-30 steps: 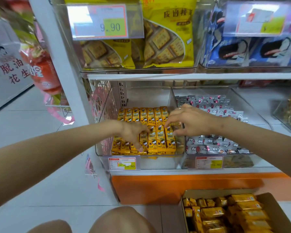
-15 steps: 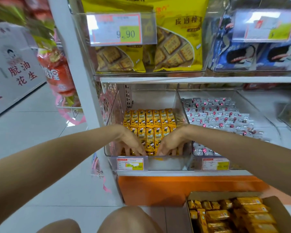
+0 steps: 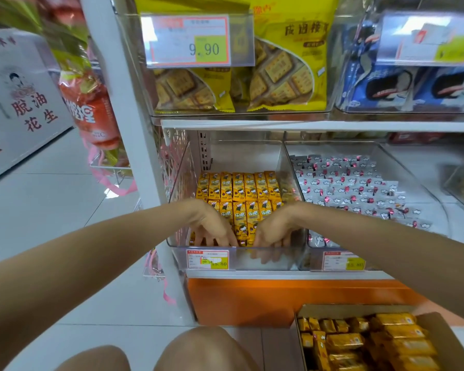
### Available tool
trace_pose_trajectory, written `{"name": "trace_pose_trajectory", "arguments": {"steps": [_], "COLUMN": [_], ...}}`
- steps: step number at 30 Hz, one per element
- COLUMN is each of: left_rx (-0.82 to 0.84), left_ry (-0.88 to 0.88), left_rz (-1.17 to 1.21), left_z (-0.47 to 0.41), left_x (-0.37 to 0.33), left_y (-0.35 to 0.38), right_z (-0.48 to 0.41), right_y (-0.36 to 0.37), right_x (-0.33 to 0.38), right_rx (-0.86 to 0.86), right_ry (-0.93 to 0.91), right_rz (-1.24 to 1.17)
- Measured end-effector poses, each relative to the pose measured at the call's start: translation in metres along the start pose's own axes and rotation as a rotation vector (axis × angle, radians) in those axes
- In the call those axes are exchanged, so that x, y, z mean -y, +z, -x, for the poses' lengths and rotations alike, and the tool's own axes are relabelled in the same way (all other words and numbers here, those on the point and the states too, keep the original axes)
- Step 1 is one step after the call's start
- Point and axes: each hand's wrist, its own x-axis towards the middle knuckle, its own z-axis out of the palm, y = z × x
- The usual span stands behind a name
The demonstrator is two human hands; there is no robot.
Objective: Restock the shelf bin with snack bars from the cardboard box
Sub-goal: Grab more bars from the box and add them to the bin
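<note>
Fingers (image 3: 221,241) down, left hand (image 3: 212,227) and right hand (image 3: 275,230) touch snack bars (image 3: 241,210) in bin (image 3: 268,259).

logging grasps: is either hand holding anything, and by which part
Cannot tell: left hand and right hand flank the front yellow wrapped snack bars in the clear plastic bin, fingers down.

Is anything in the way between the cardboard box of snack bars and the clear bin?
Nothing visible does: the cardboard box is open, and the shelf bin is open on top. Only the left hand and right hand sit at its front.
</note>
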Motion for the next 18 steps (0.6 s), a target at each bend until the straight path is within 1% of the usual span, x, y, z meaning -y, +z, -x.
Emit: {"name": "trace_pose_trajectory", "arguments": {"steps": [5,9,14,16,18], "left_rx": [-0.098,-0.105,0.003,-0.006,-0.066], "left_ry": [0.037,0.048,-0.005,-0.056,-0.089], "left_rz": [0.094,0.126,0.059,0.001,-0.021], "left_z": [-0.002,-0.003,0.01,0.018,0.024], "left_x": [0.003,0.004,0.005,0.008,0.01], "left_y": [-0.001,0.003,-0.001,-0.005,-0.006], "right_z": [-0.004,-0.002,0.011,0.021,0.033], "right_y": [-0.003,-0.002,-0.005,-0.01,-0.015], "right_x": [-0.003,-0.003,-0.005,-0.004,-0.002], "right_rx": [-0.072,-0.077,-0.059,-0.084,-0.141], "right_ry": [0.021,0.011,-0.052,-0.103,-0.176], "right_rz": [0.008,0.02,-0.039,-0.061,-0.08]}}
